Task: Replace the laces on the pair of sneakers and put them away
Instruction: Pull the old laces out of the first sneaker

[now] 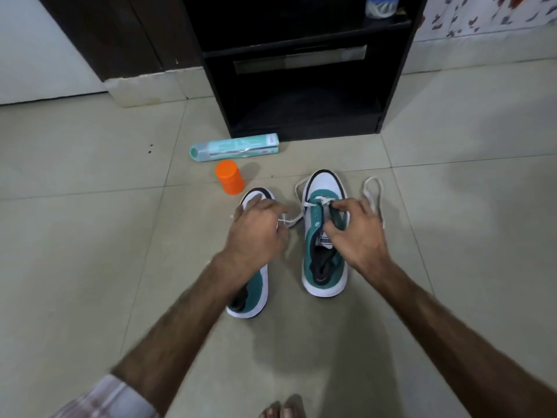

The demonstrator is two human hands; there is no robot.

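My right hand (358, 233) pinches the right sneaker (324, 233)'s tongue, my left (256, 230) pinches its barely threaded lace (297, 218); the other sneaker (251, 285) waits.

Both bare forearms extend forward and converge. Left hand (256, 233): back up, fingers curled downward, pinching a lace (289, 220). Right hand (358, 233): back up, fingers (340, 206) bent, thumb and forefinger pinching at a sneaker (324, 236) tongue.
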